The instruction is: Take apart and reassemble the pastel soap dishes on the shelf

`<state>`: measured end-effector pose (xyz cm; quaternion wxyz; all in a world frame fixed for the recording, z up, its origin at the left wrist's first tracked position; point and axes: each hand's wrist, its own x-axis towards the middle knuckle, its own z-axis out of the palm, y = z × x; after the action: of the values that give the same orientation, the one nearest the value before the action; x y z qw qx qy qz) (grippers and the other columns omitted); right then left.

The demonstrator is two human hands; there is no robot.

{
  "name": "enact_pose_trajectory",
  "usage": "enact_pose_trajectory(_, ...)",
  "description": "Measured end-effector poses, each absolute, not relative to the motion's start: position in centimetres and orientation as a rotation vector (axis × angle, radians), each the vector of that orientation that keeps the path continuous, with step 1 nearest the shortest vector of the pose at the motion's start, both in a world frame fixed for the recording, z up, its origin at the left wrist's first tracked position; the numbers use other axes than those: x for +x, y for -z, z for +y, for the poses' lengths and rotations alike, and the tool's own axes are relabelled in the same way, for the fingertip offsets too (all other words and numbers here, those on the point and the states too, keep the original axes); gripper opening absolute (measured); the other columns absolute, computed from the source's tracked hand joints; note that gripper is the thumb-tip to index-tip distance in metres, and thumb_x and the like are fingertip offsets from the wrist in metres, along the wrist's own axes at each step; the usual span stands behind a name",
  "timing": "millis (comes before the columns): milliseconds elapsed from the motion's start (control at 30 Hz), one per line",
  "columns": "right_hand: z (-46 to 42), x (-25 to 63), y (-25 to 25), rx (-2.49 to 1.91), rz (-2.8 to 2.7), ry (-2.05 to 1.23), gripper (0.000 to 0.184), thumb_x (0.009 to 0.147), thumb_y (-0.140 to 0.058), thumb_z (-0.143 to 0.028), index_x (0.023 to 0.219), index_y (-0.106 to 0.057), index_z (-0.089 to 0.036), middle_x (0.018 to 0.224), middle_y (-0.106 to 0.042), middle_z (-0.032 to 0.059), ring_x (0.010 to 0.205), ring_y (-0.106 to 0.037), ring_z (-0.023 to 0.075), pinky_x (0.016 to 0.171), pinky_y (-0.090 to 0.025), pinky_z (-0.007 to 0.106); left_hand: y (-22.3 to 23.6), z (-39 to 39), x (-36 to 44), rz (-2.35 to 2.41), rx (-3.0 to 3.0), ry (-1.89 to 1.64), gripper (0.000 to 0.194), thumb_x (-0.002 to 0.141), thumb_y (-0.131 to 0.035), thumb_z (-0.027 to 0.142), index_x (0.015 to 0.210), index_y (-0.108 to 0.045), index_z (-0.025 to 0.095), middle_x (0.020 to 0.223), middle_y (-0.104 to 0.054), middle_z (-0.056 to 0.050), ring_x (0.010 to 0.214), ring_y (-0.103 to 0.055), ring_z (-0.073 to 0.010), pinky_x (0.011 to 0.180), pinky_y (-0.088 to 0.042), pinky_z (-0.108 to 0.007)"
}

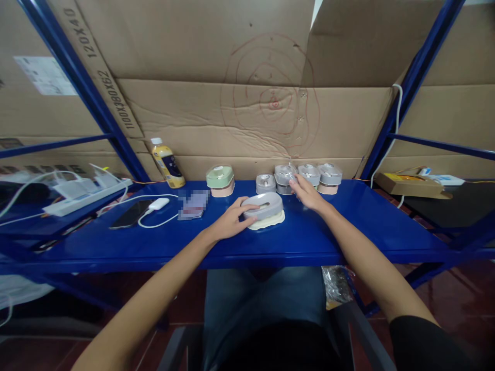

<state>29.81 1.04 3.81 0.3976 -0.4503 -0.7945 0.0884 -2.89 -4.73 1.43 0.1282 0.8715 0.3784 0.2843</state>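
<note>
Around the left end of a grey oval piece with a slot in its top (263, 205), my left hand (234, 219) has its fingers and thumb closed. Under that piece, a cream wavy-edged base (268, 221) lies on the blue table. Farther back, my right hand (306, 192) reaches to a grey oval box with a clear lid (284, 178), its fingers closed on the lid's right side. Similar boxes stand beside it: a small grey one (265, 184) to the left, a grey one (309, 175) and a grey-and-pink one (330, 179) to the right.
A green-and-pink box (220, 181) and a yellow bottle (168, 164) stand at the back left. Nearer are a phone (133, 214), a white charger (158, 204) with its cable and a blurred packet (194, 204). Blue posts and cardboard enclose the table (309, 237).
</note>
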Motion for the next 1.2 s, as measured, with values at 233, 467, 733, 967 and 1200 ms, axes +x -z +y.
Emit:
enact_pose_trajectory(233, 0.7, 28.5, -3.6, -1.108, -2.0, -0.348, 0.073, 0.101, -0.049, -0.07, 0.15, -0.056, -0.017, 0.142, -0.065, 0.0193, 0.131, -0.062, 0.0366, 0.113, -0.05, 0.055, -1.3, -4.8, -2.3, 1.041, 2.595, -0.712, 0.045, 0.099, -0.062, 0.047, 0.139, -0.069, 0.027, 0.147, -0.053, -0.013, 0.143, -0.053, -0.0337, 0.123, -0.042, -0.052)
enact_pose_trajectory(467, -0.9, 26.8, -3.9, -0.909, -2.33, -0.331, 0.089, 0.076, -0.085, -0.066, 0.15, -0.059, -0.023, 0.126, -0.068, 0.0129, 0.114, -0.066, 0.0326, 0.104, -0.054, 0.054, -0.4, -4.1, -2.0, 1.054, 2.34, -0.847, 0.112, 0.077, -0.085, 0.05, 0.165, -0.023, 0.017, 0.151, -0.057, -0.022, 0.14, -0.058, -0.0374, 0.12, -0.043, -0.057)
enact_pose_trajectory(733, -1.5, 25.2, -2.9, -0.912, -2.468, -0.344, 0.097, 0.069, -0.089, -0.068, 0.152, -0.06, -0.028, 0.125, -0.062, 0.0112, 0.117, -0.065, 0.0346, 0.107, -0.053, 0.055, 0.3, -3.8, -1.4, 0.977, 2.238, -0.881, 0.114, 0.075, -0.087, 0.045, 0.164, -0.021, 0.017, 0.15, -0.059, -0.023, 0.14, -0.06, -0.036, 0.119, -0.045, -0.057)
enact_pose_trajectory(967, -1.1, 25.1, -2.1, -0.965, -2.44, -0.373, 0.107, 0.07, -0.086, -0.074, 0.16, -0.048, -0.031, 0.137, -0.059, 0.0127, 0.132, -0.06, 0.0376, 0.114, -0.05, 0.057, -0.6, -4.7, -2.0, 1.183, 2.462, -0.841, 0.097, 0.077, -0.083, 0.058, 0.156, -0.041, 0.019, 0.156, -0.054, -0.019, 0.141, -0.056, -0.0391, 0.116, -0.048, -0.052)
enact_pose_trajectory(1200, -0.6, 25.5, -2.4, -1.096, -2.211, -0.204, 0.079, 0.092, -0.068, -0.068, 0.153, -0.053, -0.02, 0.14, -0.058, 0.0189, 0.13, -0.061, 0.0377, 0.113, -0.05, 0.058, -1.7, -7.9, -3.0, 2.044, 2.625, -0.73, 0.083, 0.09, -0.066, 0.068, 0.151, -0.053, 0.012, 0.122, -0.062, -0.027, 0.116, -0.06, -0.05, 0.098, -0.05, -0.061)
